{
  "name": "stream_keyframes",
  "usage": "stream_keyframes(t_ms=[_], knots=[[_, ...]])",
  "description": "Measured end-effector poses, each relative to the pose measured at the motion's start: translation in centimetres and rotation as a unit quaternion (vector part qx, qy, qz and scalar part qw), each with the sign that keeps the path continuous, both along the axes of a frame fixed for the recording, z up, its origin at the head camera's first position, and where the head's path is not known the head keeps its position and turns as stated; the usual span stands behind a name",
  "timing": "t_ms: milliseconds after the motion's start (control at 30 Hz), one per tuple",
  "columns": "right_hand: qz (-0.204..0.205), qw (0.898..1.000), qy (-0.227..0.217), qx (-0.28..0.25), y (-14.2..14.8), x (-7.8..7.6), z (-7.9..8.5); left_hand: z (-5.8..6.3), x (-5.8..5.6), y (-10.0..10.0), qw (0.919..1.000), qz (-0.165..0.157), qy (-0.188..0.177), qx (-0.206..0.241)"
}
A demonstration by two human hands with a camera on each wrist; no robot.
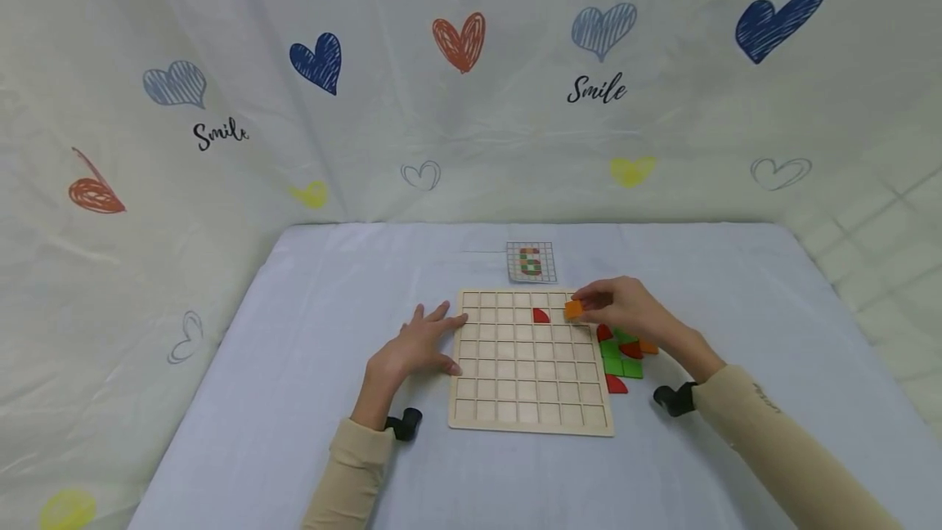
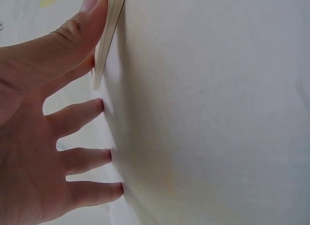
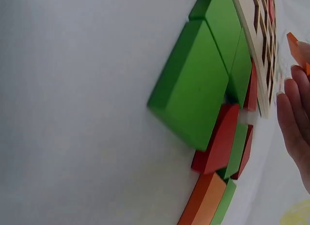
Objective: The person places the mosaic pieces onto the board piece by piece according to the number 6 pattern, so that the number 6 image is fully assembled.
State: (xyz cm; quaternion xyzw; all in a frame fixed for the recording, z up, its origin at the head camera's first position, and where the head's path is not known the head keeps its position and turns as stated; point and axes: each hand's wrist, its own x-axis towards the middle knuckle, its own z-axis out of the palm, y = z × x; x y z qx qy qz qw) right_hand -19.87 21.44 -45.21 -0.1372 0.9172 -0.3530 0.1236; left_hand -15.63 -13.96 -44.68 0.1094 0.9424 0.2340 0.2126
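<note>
A wooden grid board [image 1: 526, 366] lies on the white cloth, with a red quarter-round block [image 1: 540, 316] in one of its upper cells. My right hand [image 1: 621, 303] pinches an orange square block [image 1: 573, 310] above the board's upper right corner. In the right wrist view, that orange block [image 3: 295, 50] shows at the fingertips, near the image edge. My left hand [image 1: 415, 348] rests at the board's left edge, fingers spread. In the left wrist view, the thumb and a finger of the left hand [image 2: 43, 123] touch the board's side [image 2: 109, 38]; the other fingertips meet the cloth.
Beside the board's right edge lie green square blocks [image 1: 612, 360], red quarter-round blocks [image 1: 616, 384] and an orange block [image 1: 648, 347], some overlapping. Behind the board is a pattern card [image 1: 531, 262] with a coloured figure on a grid. A heart-printed curtain [image 1: 456, 121] hangs behind the table.
</note>
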Motion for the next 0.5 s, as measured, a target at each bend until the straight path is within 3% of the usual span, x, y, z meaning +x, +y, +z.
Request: stream_keyframes(t_ms=[500], knots=[[0.032, 0.999, 0.012, 0.0, -3.6, -0.7, -0.2, -0.1, 0.1, -0.1, 0.9999, 0.011, 0.003, -0.003]])
